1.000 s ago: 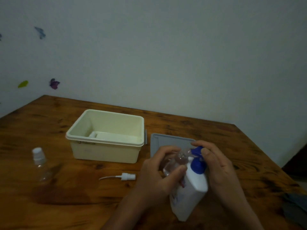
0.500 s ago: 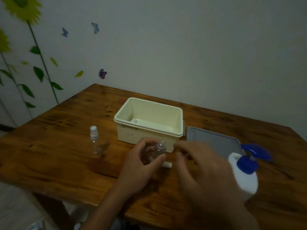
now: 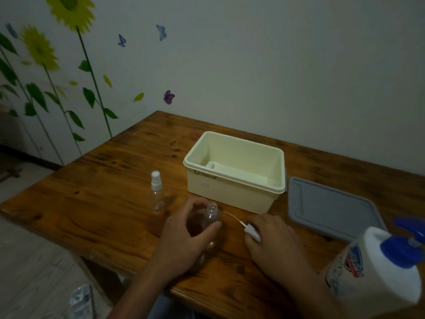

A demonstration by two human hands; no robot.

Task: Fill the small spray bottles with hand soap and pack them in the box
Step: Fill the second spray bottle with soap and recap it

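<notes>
My left hand (image 3: 184, 236) grips a small clear spray bottle (image 3: 210, 215) with its neck uncapped, standing on the wooden table (image 3: 103, 203). My right hand (image 3: 273, 240) pinches the white spray cap (image 3: 251, 231), whose thin tube points toward the bottle. A second small spray bottle (image 3: 156, 192), capped in white, stands to the left. The cream box (image 3: 234, 173) sits open behind my hands, a flat pale piece lying on its floor. The white hand soap bottle (image 3: 377, 263) with a blue pump stands at the lower right, clear of both hands.
The box's grey lid (image 3: 331, 208) lies flat to the right of the box. The table's near edge runs just below my wrists, with floor at the lower left. A wall with sunflower and butterfly stickers stands behind.
The right hand left the soap bottle's pump and took hold of the spray cap on the table. The left hand brought the small bottle down and left, away from the pump. The view swung left.
</notes>
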